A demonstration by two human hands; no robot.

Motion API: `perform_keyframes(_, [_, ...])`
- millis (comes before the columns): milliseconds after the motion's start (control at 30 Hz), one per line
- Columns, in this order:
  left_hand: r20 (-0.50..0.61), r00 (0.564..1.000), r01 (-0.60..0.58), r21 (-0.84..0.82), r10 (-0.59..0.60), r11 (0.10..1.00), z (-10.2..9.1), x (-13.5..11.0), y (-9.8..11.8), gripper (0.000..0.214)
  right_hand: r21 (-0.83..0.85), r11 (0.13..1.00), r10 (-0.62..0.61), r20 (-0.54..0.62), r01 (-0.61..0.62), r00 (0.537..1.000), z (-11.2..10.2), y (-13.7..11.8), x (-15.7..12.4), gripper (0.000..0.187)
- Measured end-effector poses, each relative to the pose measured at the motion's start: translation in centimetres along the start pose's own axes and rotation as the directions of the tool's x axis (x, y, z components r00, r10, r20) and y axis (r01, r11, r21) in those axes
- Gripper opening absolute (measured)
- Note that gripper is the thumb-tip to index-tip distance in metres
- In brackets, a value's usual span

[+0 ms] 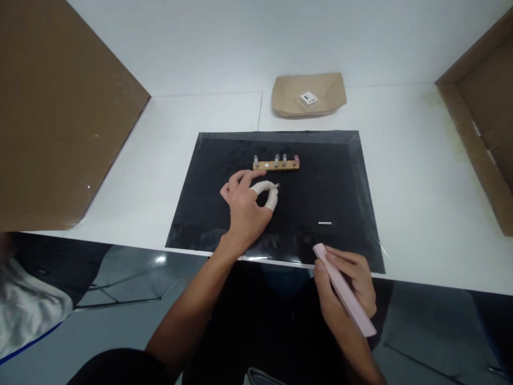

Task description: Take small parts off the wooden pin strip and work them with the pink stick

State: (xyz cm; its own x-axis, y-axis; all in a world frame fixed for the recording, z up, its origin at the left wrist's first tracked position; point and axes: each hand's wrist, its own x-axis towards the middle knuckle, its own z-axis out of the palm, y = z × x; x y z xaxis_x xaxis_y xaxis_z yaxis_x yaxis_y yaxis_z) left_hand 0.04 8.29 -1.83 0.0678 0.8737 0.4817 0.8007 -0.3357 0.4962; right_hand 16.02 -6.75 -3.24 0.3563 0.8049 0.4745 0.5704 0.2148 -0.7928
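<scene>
My left hand (246, 206) hovers over the black mat (224, 214). Its thumb and forefinger wear white finger cots and pinch a tiny metal part (276, 185). Just beyond that pinch lies a narrow tan circuit strip (276, 164) with several small components standing on it. My right hand (348, 289) rests at the mat's near edge, fingers wrapped round a flat pink bar (344, 291) that points down and to the right. A short white sliver (325, 223) lies on the mat between the two hands.
A brown paper tray (320, 99) holding a small clear packet with a label (308, 99) stands behind the mat on the white table (420, 176). Cardboard walls rise at the left (60, 117) and right (481, 123). A dark glossy ledge runs along the near edge.
</scene>
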Motion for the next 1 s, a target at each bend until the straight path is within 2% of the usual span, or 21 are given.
perform_keyframes(133, [0.0,0.992,0.124,0.062,-0.125,0.99,0.5,3.4,-1.3,0.006,0.044,0.999,0.006,-0.018,-0.005,1.0,-0.1,0.4,0.2,0.022])
perform_keyframes(267, [0.036,0.981,0.185,0.09,-0.189,0.979,1.6,5.1,-2.1,0.007,0.095,0.993,0.074,-0.005,-0.073,0.997,0.2,0.6,0.2,0.019])
perform_keyframes(567, [0.035,0.99,0.127,0.16,-0.134,0.979,3.6,5.5,-2.8,0.013,0.151,0.985,0.087,0.014,-0.088,0.996,0.6,0.9,0.0,0.019])
perform_keyframes(800, [0.013,0.996,0.089,0.201,-0.093,0.975,3.1,5.2,-2.8,0.01,0.144,0.984,0.099,0.037,-0.103,0.994,0.6,0.9,-0.1,0.016])
perform_keyframes(1000, [0.06,0.996,0.049,0.227,-0.064,0.973,2.6,5.2,-3.0,0.008,0.142,0.984,0.103,0.06,-0.111,0.993,0.7,1.1,-0.1,0.016])
